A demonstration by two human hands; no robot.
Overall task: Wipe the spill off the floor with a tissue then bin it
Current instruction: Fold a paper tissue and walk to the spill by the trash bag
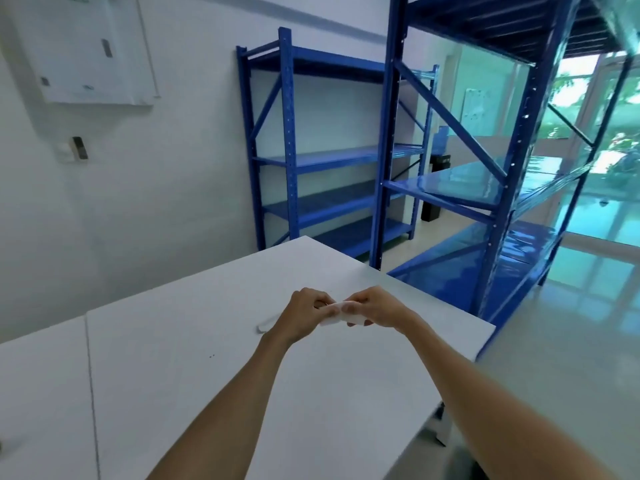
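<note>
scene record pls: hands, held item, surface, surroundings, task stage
left hand: closed on the tissue, over the table
right hand: closed on the tissue's other end
tissue: white, small, pinched between both hands above the tabletop
table: white; a small pale item lies by the left hand, identity unclear
surroundings: blue shelving racks beyond the table, glossy floor to the right
spill: not in view
bin: none clearly identifiable
task stage: tissue in hand, wiping not yet begun
</note>
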